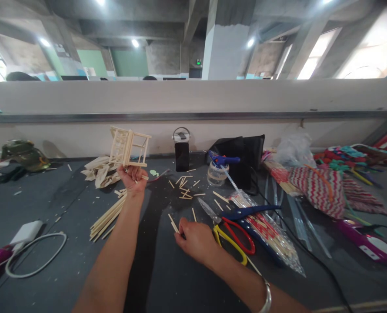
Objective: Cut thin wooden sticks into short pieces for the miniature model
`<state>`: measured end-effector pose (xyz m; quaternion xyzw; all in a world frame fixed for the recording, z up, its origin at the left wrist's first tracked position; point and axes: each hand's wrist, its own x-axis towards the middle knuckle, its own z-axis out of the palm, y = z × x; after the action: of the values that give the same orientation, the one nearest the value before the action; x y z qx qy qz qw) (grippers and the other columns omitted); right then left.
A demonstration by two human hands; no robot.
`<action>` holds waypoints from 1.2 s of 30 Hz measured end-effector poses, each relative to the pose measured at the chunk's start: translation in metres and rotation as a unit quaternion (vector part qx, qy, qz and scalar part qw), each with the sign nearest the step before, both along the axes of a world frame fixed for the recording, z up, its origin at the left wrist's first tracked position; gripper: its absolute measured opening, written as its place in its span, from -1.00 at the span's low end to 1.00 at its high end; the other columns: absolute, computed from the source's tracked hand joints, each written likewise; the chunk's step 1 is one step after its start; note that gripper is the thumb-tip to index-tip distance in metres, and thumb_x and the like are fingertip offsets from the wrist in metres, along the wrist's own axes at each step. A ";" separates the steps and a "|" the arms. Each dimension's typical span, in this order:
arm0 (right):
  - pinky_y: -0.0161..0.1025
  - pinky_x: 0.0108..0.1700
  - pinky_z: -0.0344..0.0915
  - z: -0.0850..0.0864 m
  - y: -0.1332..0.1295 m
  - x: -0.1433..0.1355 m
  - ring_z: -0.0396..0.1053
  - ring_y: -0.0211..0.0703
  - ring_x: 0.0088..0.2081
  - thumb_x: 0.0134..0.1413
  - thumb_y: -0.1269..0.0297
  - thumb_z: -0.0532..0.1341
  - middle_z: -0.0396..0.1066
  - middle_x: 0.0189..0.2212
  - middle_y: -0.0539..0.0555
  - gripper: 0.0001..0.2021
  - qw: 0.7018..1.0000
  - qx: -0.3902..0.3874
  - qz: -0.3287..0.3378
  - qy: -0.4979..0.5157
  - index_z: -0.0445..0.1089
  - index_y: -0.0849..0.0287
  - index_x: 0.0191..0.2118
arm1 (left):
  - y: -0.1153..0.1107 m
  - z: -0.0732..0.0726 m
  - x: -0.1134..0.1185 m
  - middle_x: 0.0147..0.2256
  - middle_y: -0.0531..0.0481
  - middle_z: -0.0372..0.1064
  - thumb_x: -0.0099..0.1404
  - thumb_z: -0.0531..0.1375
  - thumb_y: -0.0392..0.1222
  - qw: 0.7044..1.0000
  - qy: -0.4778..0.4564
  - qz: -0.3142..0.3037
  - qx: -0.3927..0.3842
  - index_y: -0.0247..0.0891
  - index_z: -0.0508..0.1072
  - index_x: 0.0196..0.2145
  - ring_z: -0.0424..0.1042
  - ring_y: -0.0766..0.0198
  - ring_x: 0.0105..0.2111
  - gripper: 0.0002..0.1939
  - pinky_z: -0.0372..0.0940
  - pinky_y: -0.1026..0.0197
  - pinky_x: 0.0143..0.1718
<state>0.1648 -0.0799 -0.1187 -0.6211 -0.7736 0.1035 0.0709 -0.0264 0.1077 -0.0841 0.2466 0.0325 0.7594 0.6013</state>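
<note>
Here, left hand [134, 176] grips stick model [127, 148], left of middle; right hand [196, 240], lower middle, pinches stick [173, 223] slanting up-left, model farther up-left.

The left hand [133, 177] and right hand [196, 241] are bare, as are the left forearm [115, 256] and right forearm [237, 274] as far as the picture's lower edge. Around the right forearm, a little above the wrist, sits a bracelet [268, 294]: a curved, silver-coloured band with a bright, polished shine. Any finer pattern on its surface is too small to tell.
</note>
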 end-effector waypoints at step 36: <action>-0.31 -0.39 0.16 0.004 -0.001 0.000 0.50 -0.12 -0.35 0.15 0.18 0.08 0.53 -0.39 0.05 -0.83 1.000 -0.018 -0.002 -0.003 0.35 0.12 -0.24 | 0.017 0.003 0.003 -0.80 0.29 -0.15 0.18 0.17 -0.07 0.968 0.126 0.096 -0.197 -0.20 -0.07 -0.65 -0.14 0.54 -0.84 -0.52 -0.17 0.38 -0.79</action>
<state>0.1652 -0.0810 -0.1145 -0.6243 -0.7705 0.1152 0.0577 -0.0232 0.1246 -0.0811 0.2124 0.2802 0.7550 0.5534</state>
